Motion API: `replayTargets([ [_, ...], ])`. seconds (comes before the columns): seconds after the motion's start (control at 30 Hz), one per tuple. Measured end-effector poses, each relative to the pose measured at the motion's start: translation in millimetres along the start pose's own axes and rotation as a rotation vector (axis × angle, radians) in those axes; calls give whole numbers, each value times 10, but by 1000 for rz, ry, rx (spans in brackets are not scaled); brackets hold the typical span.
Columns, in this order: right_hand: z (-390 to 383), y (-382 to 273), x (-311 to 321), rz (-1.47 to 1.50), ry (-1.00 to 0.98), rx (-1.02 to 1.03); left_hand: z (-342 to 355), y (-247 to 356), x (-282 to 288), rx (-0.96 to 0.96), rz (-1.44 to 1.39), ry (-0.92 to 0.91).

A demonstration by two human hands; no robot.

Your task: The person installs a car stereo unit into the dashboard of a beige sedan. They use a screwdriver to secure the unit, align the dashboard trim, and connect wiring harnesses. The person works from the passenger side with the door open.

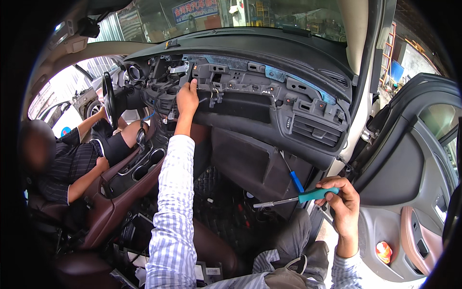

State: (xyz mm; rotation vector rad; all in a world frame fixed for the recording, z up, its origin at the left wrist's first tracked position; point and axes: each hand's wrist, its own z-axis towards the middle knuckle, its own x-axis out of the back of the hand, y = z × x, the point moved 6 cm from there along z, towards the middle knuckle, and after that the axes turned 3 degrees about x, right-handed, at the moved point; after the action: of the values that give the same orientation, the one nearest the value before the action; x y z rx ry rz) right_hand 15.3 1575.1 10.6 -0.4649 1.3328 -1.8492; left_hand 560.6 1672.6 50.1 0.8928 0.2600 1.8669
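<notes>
My left hand (187, 100) reaches up to the middle of the stripped dashboard (240, 103). It grips the edge of the dashboard panel there, with some fingertips hidden. In my right hand (342, 197), held low near the open door, is a nut driver (315, 194) with a teal handle. Its silver shaft points left, and the socket end touches nothing that I can see. A screwdriver (295, 181) with a blue handle slants just beyond it, by the glove box (240, 154). Loose wire connectors (215, 100) hang from the dashboard right of my left hand.
Another person (62, 159) sits on the driver's side, behind the steering wheel (108, 96). The centre console (120, 178) with cup holders lies between us. At right the car door (404, 183) stands open, with an orange-red item (383, 252) in its pocket.
</notes>
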Motion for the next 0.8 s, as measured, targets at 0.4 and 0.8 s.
replayTargets([
  [0.4,-401,256,339,-18,82,-96,265,-358,-109,-53,119,-97],
  [0.8,-517,470,458,-80,98,-170,18,-72,-95,59,-293,106],
])
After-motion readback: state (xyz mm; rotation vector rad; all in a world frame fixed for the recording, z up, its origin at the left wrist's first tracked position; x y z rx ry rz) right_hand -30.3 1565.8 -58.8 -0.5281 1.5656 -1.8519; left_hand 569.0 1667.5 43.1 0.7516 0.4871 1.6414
